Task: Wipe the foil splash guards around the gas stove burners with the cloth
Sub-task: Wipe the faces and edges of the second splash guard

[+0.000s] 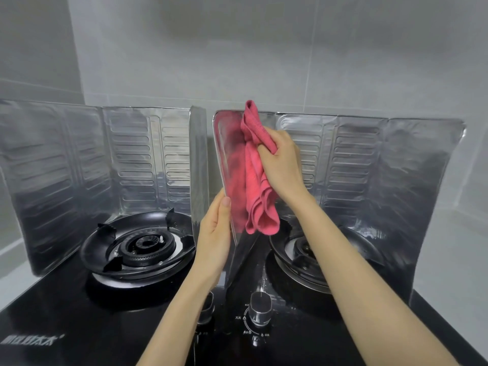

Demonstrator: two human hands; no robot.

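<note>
Forearms (369, 273) cross the stove (79, 313); left hand (214, 233) holds the foil guard (224, 143) by its edge, right hand (284, 159) clutches the pink cloth (257, 180) against it.

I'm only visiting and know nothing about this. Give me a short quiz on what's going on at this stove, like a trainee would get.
1. Which of the hands grips the pink cloth? A) left B) right C) both
2. True or false: a pot sits on the left burner.
3. Fill in: the left hand holds the front edge of the foil ____.

Key: 1. B, the right hand. 2. False, the left burner is bare. 3. splash guard.
</note>
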